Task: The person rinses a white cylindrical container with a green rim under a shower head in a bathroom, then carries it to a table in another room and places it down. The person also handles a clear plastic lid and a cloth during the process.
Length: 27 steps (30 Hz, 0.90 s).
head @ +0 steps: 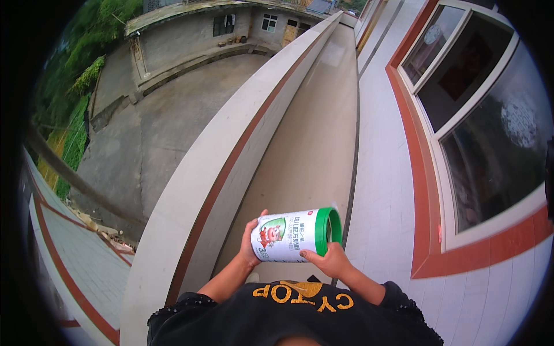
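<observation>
A white milk powder can [285,238] with a green rim, a cartoon figure and writing lies sideways in front of my black shirt, its green-rimmed end towards the right. My left hand [249,242] holds the closed end, with fingertips over the top edge and the palm against the base. At the other end my right hand [330,260] grips the green rim [322,231], the thumb on the can's side and the fingers reaching into the opening. What is inside the can is hidden.
A narrow tiled balcony floor [309,142] runs ahead, between a parapet [207,147] on the left and a white tiled wall [383,173] with a red-framed window [467,86] on the right. Beyond the parapet lies a concrete yard [173,116] below, with a low grey building [186,47].
</observation>
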Available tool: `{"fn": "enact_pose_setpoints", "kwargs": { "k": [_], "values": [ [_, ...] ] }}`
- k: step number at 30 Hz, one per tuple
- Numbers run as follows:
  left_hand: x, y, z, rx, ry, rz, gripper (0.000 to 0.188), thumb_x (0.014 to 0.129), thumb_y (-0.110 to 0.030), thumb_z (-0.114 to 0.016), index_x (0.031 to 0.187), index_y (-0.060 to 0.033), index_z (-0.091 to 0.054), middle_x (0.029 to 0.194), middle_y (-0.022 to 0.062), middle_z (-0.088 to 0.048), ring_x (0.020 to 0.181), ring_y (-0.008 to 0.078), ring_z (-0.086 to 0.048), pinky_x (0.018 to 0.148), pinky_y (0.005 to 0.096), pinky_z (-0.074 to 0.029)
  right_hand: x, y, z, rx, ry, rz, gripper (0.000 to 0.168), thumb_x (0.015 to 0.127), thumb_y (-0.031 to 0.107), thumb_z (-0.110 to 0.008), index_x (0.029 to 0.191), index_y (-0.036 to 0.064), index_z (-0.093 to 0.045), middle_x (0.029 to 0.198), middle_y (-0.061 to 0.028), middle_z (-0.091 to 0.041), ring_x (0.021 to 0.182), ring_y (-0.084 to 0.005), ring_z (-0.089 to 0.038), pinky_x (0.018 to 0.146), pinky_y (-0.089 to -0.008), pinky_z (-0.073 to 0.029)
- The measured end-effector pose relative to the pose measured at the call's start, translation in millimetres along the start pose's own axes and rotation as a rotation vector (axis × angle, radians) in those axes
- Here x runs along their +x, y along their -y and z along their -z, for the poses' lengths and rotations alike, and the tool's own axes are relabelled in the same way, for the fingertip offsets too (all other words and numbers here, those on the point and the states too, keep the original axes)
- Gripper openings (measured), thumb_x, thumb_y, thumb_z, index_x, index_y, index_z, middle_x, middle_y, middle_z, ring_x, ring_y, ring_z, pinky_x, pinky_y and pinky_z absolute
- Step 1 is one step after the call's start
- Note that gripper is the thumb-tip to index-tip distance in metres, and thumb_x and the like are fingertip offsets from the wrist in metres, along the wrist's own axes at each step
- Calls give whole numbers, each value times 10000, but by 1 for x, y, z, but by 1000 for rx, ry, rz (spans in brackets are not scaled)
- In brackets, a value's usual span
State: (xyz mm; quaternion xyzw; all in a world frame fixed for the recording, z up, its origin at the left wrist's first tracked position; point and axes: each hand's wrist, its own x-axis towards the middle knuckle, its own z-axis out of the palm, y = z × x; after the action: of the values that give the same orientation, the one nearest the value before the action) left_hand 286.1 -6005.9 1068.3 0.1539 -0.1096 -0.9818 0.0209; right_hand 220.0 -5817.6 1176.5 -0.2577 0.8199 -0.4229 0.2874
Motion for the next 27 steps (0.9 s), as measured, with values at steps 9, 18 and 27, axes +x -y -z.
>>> {"fn": "enact_pose_setpoints", "kwargs": {
  "k": [9, 18, 27],
  "values": [
    [208, -34, -36, 32, 107, 15, 494, 868, -448, -369, 1245, -131, -401, 1196, 162, -489, 1058, 310, -513, 888, 448, -426, 161, -17, 107, -252, -103, 114, 373, 692, 344, -683, 846, 7, -639, 743, -190, -620, 683, -321, -617, 630, -359, -494],
    [402, -49, -77, 772, -217, 27, 718, 801, -523, -504, 1338, -143, -215, 1354, 157, -286, 1218, 290, -324, 928, 473, -310, 332, -65, 249, -892, -28, 441, 297, 752, 362, -571, 694, 79, -637, 636, -93, -616, 602, -253, -609, 515, -367, -475],
    [657, -104, -182, 1224, -119, 155, 907, 687, -521, -641, 1363, -124, -186, 1358, 197, -270, 1221, 323, -304, 908, 508, -295, 562, -116, 359, -1066, 150, 465, 152, 676, 164, -533, 595, 95, -641, 602, -99, -615, 572, -234, -619, 470, -363, -470]
  ]
}}
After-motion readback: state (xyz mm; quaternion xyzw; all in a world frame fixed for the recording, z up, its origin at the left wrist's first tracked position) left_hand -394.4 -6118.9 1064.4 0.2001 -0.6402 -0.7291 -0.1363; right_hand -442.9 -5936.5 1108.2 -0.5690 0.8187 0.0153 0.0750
